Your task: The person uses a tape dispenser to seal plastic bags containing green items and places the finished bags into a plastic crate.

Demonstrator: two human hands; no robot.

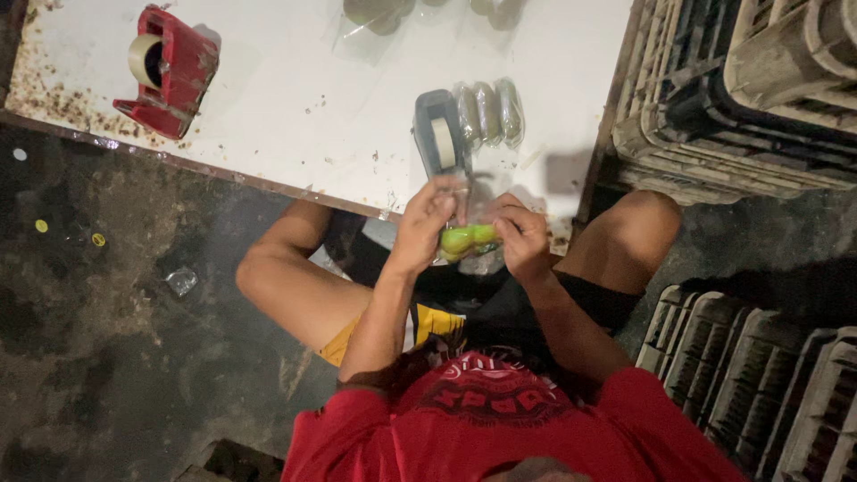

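Hands meet at the near edge of a white table (295, 107), over the person's lap. Left hand (424, 228) curled, fingertips pinching the top of a clear bag (470, 239) with small green fruit inside. Right hand (522, 239) closed around the other end of the same bag, fingers wrapped from the side. Bag held between both hands, just off the table edge, above the knees. Cannot tell how many fruits it holds; two show at least.

Just beyond the hands, on the table: grey tape dispenser (439, 138) standing on edge, roll of pale tape in it. Left hand's fingertips are close to its lower end; whether they touch it I cannot tell. Beside the dispenser, touching or nearly so, a row of filled clear packs (491, 112), greenish contents, lying side by side.

Far corner of the table: red tape dispenser (170, 71) with a tan roll, well apart from the hands. More clear packs (375, 13) at the far edge, mostly cut off from view.

Table top is stained and chipped along its edges. Person seated, red shirt, dark shorts, knees apart. Stacked plastic crates (741, 98) to the person's right by the table, and more crates (759, 384) nearer, beside the right leg. Floor dark, dirty concrete.
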